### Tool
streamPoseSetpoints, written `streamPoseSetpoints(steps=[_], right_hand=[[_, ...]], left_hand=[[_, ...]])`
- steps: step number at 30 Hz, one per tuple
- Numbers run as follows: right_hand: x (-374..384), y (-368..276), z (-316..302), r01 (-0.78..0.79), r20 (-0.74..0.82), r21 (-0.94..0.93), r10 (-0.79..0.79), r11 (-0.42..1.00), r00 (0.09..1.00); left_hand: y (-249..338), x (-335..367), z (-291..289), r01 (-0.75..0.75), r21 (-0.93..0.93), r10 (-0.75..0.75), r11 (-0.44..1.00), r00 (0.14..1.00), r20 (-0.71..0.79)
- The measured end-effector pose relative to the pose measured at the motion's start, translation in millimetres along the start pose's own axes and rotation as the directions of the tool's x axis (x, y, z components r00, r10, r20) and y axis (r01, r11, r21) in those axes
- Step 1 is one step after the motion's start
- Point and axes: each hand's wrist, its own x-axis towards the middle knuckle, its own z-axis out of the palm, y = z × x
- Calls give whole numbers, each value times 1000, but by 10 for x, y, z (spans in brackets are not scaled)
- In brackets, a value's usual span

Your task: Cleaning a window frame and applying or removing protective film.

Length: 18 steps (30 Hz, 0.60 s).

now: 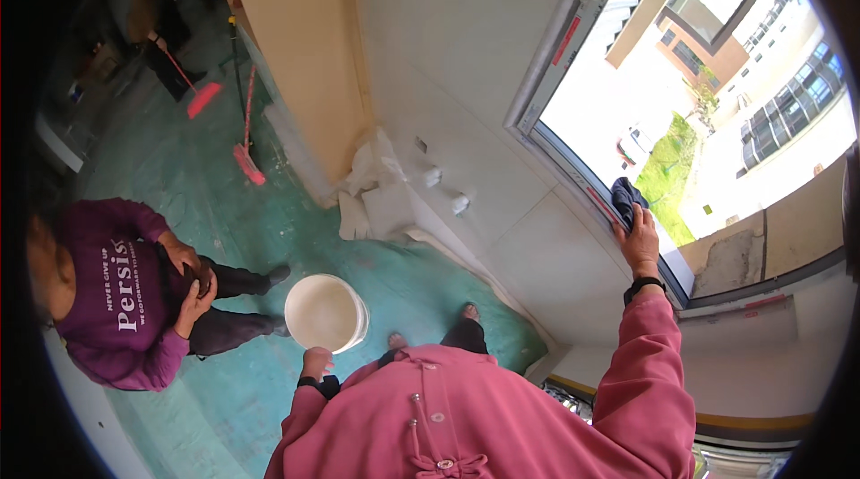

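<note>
My right hand is stretched out to the window frame, its fingers closed over a dark bunched cloth pressed on the lower rail. Low at my left side, my left hand is curled, its fingers mostly hidden from above; whether anything is in it does not show. Just beyond that hand in the picture stands a white bucket on the floor. The bucket's inside looks pale, and I cannot make out what it contains.
A person in a purple top stands at the left, hands together. Farther back, another person holds a red broom; a second broom leans by the wall corner. Green sheeting covers the floor. White scraps lie along the wall.
</note>
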Motion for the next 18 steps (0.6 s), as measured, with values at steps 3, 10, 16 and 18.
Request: streamPoseSetpoints(steps=[3,10,16,18], right_hand=[[109,-77,68,81,-50,21,-80,996,996],[-75,72,-20,83,-36,96,-80,992,996],[-75,109,128,107,-47,75,-104,991,993],[-22,10,101,116,-56,88,-111,989,992]], left_hand=[[82,-14,41,-26,22,26,999,999,-27],[58,80,267,-112,178,106,978,993,44],[-442,333,179,-130,286,110,949,990,84],[-707,462,97,-227,344,192,911,973,131]])
